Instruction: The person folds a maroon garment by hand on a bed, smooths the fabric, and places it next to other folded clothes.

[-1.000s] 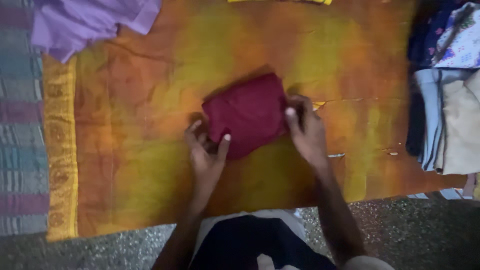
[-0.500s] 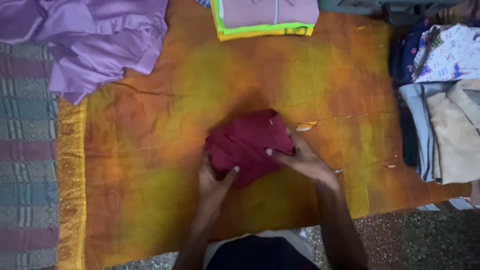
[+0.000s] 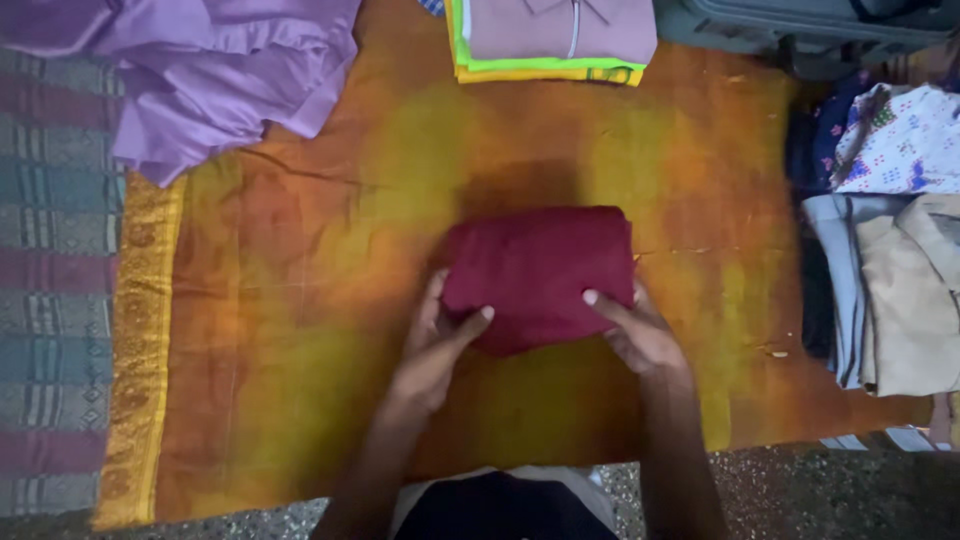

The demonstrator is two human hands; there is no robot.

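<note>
Orange-and-yellow cloth [image 3: 300, 330] with a gold border spread over the floor, striped woven mat [image 3: 50, 300] along the left edge, speckled grey stone floor [image 3: 820, 495] at the bottom, dim warm light, soft shadows across the middle

My orange-and-yellow mottled cloth with a gold woven border [image 3: 300, 300] covers the floor. On it lie my folded maroon garment [image 3: 540, 270] at centre, crumpled lilac fabric [image 3: 210, 70] upper left, and stacked folded shirts [image 3: 555, 40] at top.
</note>
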